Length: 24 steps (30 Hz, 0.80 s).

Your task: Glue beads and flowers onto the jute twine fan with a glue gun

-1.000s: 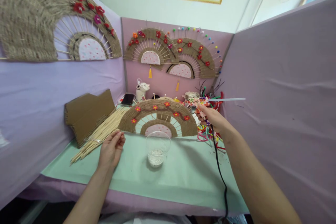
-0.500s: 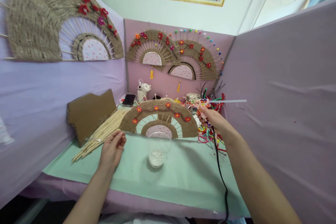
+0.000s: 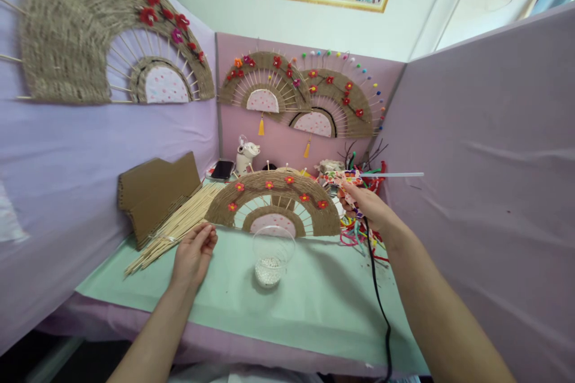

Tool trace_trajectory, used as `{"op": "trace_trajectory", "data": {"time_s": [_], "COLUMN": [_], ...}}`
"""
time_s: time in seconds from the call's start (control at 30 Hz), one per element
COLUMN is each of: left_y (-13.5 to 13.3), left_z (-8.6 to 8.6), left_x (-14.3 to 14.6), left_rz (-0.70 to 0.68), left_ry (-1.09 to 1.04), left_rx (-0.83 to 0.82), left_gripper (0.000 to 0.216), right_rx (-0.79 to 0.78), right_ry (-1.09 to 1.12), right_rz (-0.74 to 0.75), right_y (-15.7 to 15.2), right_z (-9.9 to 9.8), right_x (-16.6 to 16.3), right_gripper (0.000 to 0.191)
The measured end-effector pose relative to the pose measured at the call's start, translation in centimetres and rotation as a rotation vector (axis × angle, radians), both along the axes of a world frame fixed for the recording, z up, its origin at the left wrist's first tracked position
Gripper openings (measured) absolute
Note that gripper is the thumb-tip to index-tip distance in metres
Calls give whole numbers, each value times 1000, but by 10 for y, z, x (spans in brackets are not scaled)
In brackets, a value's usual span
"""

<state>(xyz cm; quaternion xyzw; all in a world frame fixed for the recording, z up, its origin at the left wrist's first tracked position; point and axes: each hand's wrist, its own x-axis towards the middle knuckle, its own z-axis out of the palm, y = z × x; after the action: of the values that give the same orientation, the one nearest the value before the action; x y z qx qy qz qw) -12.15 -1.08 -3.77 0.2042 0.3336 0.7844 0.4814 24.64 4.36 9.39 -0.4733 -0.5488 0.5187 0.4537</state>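
Observation:
My right hand point(image 3: 367, 203) is closed round the handle of a floral-patterned glue gun point(image 3: 342, 180). A clear glue stick point(image 3: 395, 175) juts out of its back to the right, and its black cord point(image 3: 376, 293) trails down toward me. The nozzle sits by the right end of a jute-wound fan point(image 3: 273, 203) with red flowers, lying on the green mat point(image 3: 314, 305). My left hand point(image 3: 194, 254) rests on the mat at the fan's left corner, fingers curled loosely, holding nothing that I can see. A clear plastic cup point(image 3: 272, 255) with white beads stands in front of the fan.
A bundle of bamboo sticks point(image 3: 175, 228) and brown cardboard pieces point(image 3: 155, 191) lie at the left. Coloured pipe cleaners point(image 3: 359, 230) pile up at the right. A phone point(image 3: 223, 169) and a white figurine point(image 3: 246, 155) stand at the back. Finished fans point(image 3: 287, 93) hang on the purple partitions.
Only the camera has shifted slightly; both hands, the glue gun and the fan stay where they were.

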Motion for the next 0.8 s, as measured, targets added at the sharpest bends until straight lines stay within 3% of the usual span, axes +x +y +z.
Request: {"op": "trace_trajectory", "data": {"time_s": [0.8], "left_y": [-2], "left_z": [1], "left_x": [1], "left_rz": [-7], "left_ry": [0], "left_rx": [3], "left_gripper": [24], "right_rx": [-6], "right_ry": [13], "right_rz": [13], "right_y": [1], "right_z": [-1], "right_x": [1], "right_gripper": [39]}}
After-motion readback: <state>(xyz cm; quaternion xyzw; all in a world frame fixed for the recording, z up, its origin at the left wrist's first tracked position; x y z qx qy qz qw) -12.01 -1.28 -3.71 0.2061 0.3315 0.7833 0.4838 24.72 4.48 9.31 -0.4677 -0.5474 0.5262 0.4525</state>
